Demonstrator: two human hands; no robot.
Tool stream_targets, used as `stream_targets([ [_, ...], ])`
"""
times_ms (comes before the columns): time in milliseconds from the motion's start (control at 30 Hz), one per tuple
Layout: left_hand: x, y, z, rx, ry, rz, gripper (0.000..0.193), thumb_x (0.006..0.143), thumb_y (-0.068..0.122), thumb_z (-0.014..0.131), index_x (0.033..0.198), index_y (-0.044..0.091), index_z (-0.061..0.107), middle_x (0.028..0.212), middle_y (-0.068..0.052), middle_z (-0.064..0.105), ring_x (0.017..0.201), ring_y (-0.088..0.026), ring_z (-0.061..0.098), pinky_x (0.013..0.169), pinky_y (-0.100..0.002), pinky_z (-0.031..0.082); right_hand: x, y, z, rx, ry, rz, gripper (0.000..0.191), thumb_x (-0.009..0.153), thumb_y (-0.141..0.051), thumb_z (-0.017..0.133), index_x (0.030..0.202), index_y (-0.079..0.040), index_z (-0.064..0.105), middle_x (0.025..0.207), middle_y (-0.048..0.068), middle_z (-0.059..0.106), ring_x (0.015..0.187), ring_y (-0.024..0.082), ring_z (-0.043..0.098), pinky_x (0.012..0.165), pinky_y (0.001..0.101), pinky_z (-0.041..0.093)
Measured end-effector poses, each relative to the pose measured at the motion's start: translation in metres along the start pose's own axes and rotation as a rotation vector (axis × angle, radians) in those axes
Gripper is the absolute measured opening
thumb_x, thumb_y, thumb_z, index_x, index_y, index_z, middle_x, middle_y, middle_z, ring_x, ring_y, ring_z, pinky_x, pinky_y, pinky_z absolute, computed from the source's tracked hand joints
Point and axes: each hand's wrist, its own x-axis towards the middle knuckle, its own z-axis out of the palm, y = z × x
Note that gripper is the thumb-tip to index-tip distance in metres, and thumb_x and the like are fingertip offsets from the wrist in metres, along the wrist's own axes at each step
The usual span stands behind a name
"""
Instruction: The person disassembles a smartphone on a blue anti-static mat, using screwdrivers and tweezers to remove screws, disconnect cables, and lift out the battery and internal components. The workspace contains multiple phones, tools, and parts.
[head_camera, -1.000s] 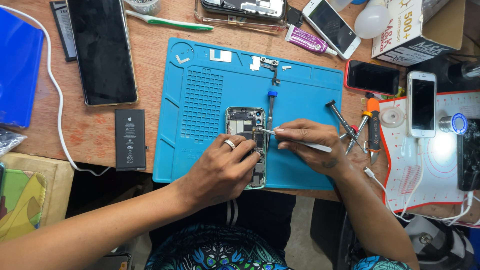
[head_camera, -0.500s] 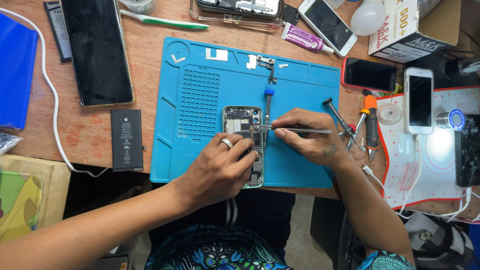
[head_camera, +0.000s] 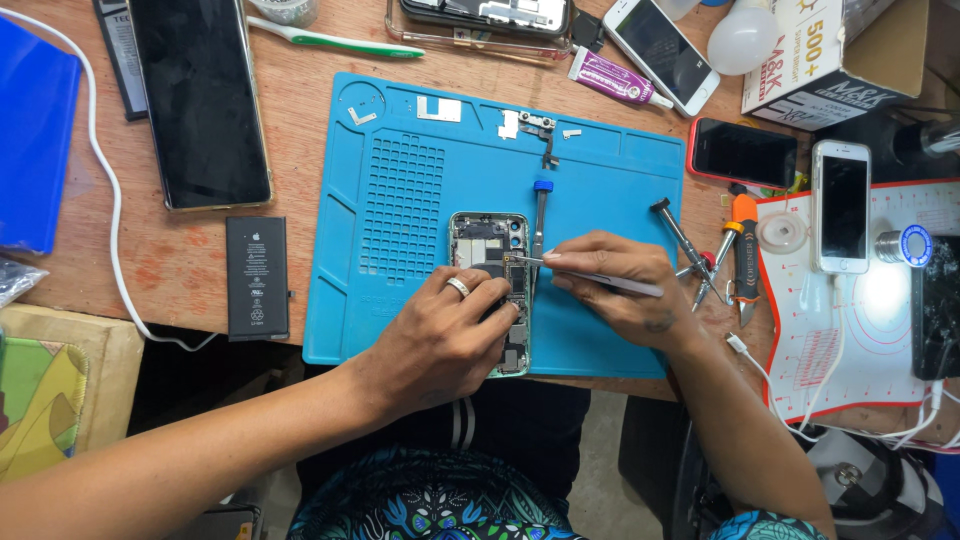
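Head view: on the blue repair mat (head_camera: 400, 200), the left hand (head_camera: 440, 345) curls over the lower half of the opened phone (head_camera: 488, 240), pinning it at the mat's near edge. Just right of the phone, the right hand (head_camera: 625, 290) pinches tweezers (head_camera: 590, 275), tips touching the phone's right side. Beyond, a blue-capped screwdriver (head_camera: 540, 215) lies on the mat.
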Motion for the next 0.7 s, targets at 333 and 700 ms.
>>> stream_targets([
  [333, -0.0003, -0.0005, 0.0, 0.0, -0.005, 0.003, 0.024, 0.081, 0.004, 0.07, 0.103, -0.005, 0.067, 0.11, -0.02, 0.066, 0.103, -0.032, 0.067, 0.094, -0.045, 0.05, -0.0043, 0.0097, 0.0062, 0.069, 0.048, -0.023, 0.032, 0.089, 0.001, 0.075, 0.12, -0.006, 0.073, 0.114, 0.012, 0.075, 0.104, 0.02, 0.074, 0.087, 0.0283, 0.063],
  [700, 0.0008, 0.0017, -0.001, -0.011, 0.008, -0.002, 0.025, 0.08, 0.004, 0.07, 0.103, -0.005, 0.067, 0.111, -0.019, 0.066, 0.104, -0.032, 0.067, 0.095, -0.045, 0.05, -0.0012, 0.0039, 0.0082, 0.032, 0.135, -0.014, 0.025, 0.092, -0.005, 0.076, 0.117, -0.003, 0.073, 0.113, 0.015, 0.076, 0.104, 0.022, 0.074, 0.09, 0.0311, 0.061],
])
